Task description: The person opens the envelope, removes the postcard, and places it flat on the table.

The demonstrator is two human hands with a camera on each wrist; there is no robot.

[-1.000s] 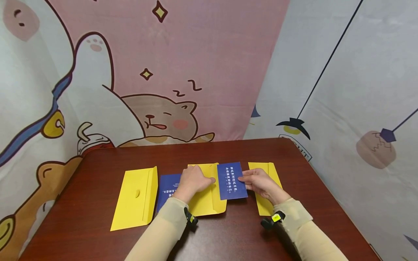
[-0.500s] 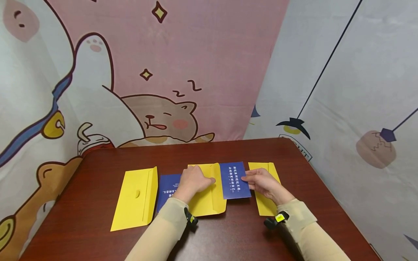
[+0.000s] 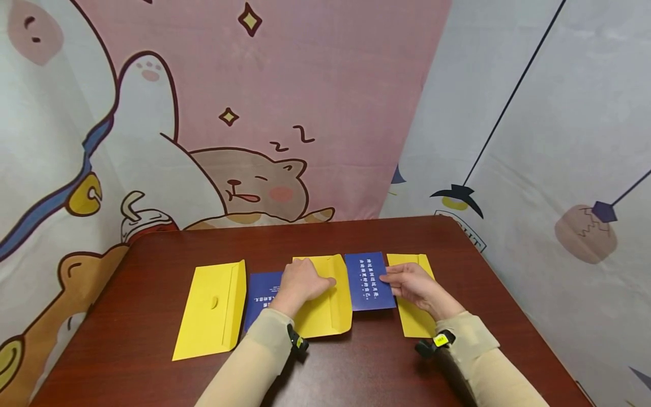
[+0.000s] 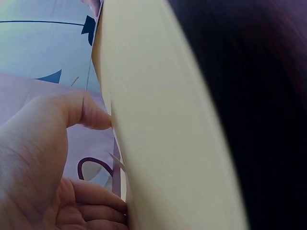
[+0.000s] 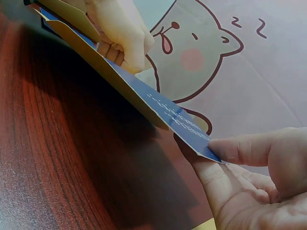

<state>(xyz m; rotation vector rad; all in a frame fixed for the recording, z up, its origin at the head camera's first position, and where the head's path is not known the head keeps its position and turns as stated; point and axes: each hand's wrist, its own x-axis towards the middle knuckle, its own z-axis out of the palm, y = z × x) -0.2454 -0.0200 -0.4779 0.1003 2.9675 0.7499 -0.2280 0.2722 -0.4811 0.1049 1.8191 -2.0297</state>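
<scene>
A blue card [image 3: 370, 281] with white printed writing is pinched at its right edge between the thumb and fingers of my right hand [image 3: 413, 286]. Its left edge meets the flap side of the middle yellow envelope [image 3: 333, 308]. In the right wrist view the card [image 5: 168, 112] slants above the envelope's flap [image 5: 96, 62]. My left hand [image 3: 301, 287] grips the middle envelope, thumb pointing right. The left wrist view has thumb and curled fingers [image 4: 96, 203] at the envelope's surface [image 4: 158, 124], beside a small raised tab. Part of the envelope is hidden under the hand.
Left of my left hand lies a second blue card [image 3: 259, 291], partly covered. Further left is a yellow envelope [image 3: 208, 311] with a tab slot. Another yellow envelope [image 3: 414, 319] lies under my right hand. All rest on the dark red wooden table [image 3: 356, 373], with a cartoon curtain behind.
My right hand has drawn the blue card slightly to the right, off the middle envelope's flap towards the right-hand envelope. The left hand has stayed in place.
</scene>
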